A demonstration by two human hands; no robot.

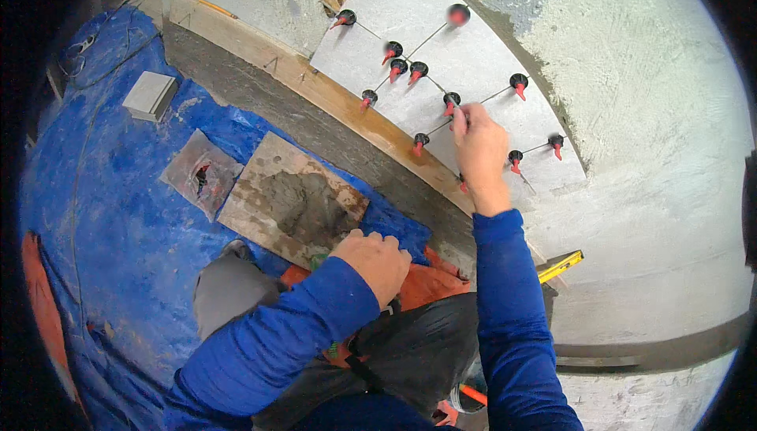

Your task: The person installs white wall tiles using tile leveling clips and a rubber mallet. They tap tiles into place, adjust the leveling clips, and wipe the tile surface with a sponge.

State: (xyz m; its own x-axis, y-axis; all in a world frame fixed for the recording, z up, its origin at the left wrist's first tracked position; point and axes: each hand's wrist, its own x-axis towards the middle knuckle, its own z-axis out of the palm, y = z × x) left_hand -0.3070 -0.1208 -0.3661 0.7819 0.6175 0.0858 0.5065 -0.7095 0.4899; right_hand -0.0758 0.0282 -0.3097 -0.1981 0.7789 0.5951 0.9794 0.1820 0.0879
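Observation:
My right hand (481, 155) pinches a small, thin greyish object (458, 112) at a black and red levelling knob (451, 101) on pale wall tiles (497, 52). Several similar knobs (418, 72) sit along the joints. A wooden batten (371, 119) runs under the tiles. My left hand (371, 261), fingers curled, is lower, beside a board (248, 175) bearing grey mortar (303, 202); what it holds, if anything, is hidden.
A blue tarp (95, 179) carries a boxy grey block (146, 96) and a bag (197, 175). A yellow level (560, 265) is at the right, a pencil (213, 7) on the batten, cables (87, 60) at upper left. Orange cloth (422, 281) lies by my legs.

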